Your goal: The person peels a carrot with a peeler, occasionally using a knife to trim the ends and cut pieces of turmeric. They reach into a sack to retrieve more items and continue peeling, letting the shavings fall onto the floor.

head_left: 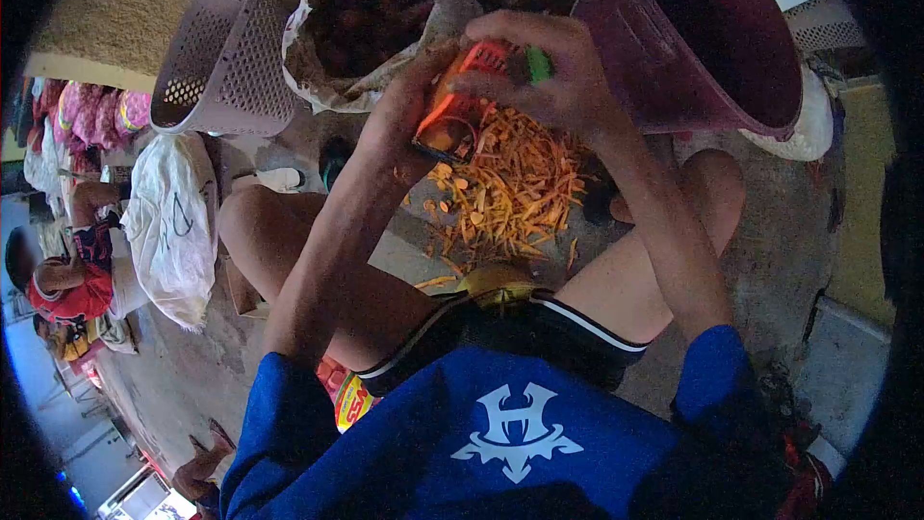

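Note:
My left hand (423, 101) is closed around an orange-red, box-like object (462, 101) with slots near its top and a dark lower edge; I cannot make out its exact kind. My right hand (558, 77) is curled over the far side of it, its fingers reaching across the front. A bright green piece (539, 64) shows in the right hand, most of it hidden by the fingers. Below both hands, on the floor between my legs, lies a heap of orange peelings (520, 183), with a few round slices at its left side.
An open sack (300, 67) with dark reddish contents stands ahead, beside a perforated plastic basket (245, 87). A large maroon tub (626, 48) stands at the right. A white sack (173, 231) and a seated person in red (72, 284) are at the left.

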`<action>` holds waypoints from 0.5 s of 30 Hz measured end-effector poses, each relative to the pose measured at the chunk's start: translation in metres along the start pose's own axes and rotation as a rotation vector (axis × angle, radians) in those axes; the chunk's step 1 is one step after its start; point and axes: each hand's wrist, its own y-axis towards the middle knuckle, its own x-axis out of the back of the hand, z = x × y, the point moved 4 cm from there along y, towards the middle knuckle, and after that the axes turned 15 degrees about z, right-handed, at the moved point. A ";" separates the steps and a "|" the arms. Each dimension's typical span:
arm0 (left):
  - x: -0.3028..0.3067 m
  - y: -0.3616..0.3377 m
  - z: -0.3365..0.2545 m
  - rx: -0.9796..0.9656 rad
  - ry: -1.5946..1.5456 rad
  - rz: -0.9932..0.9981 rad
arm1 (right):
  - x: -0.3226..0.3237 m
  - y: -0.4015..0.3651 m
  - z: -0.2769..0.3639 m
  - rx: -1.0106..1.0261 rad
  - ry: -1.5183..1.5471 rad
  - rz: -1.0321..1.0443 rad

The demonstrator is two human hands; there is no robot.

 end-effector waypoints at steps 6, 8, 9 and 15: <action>0.024 0.008 0.006 0.052 0.053 -0.003 | 0.035 -0.005 -0.062 -0.535 -0.052 -0.160; 0.017 0.005 0.005 0.064 0.107 -0.132 | 0.060 -0.005 -0.073 -0.482 -0.034 -0.354; 0.009 0.004 0.001 0.027 0.107 -0.112 | 0.055 -0.006 -0.072 -0.477 -0.037 -0.351; 0.018 0.003 0.000 -0.003 0.081 -0.060 | 0.000 0.001 -0.002 -0.034 -0.002 0.021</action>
